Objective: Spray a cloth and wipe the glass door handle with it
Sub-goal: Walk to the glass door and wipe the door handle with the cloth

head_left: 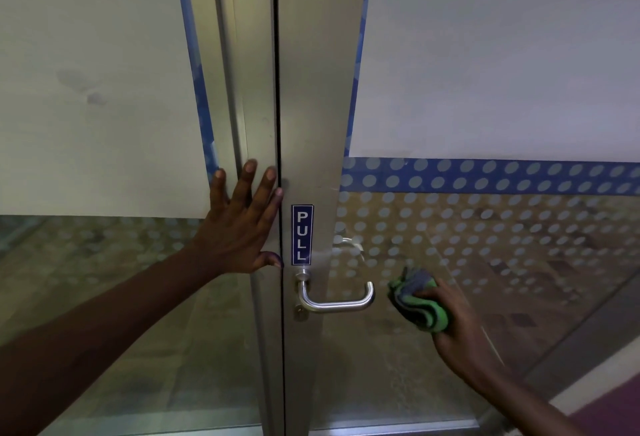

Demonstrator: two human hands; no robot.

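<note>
Left hand is spread wide and flat against the metal door frame, fingers up, thumb down near the seam, bracing and holding nothing. Right hand is wrapped around a bunched green and grey cloth, carried just to the right of the door handle and not touching it. No spray bottle is in sight, and whether the cloth is damp can't be read from here, so the call is that spraying is behind us and the wipe is the step in hand, not yet begun. Next move looks simple: bring the cloth left onto the upturned free end of the lever, close it around the bar and run it along toward the round mount by the seam. Room on the right is open, only dotted glass behind the cloth, so the approach is clear. It tightens at the left end, where the bar bends up into its mount, with the PULL sign right above and what looks like a lock cylinder just below; the cloth must work round that bend. That braced palm should keep the door steady under pressure.
</note>
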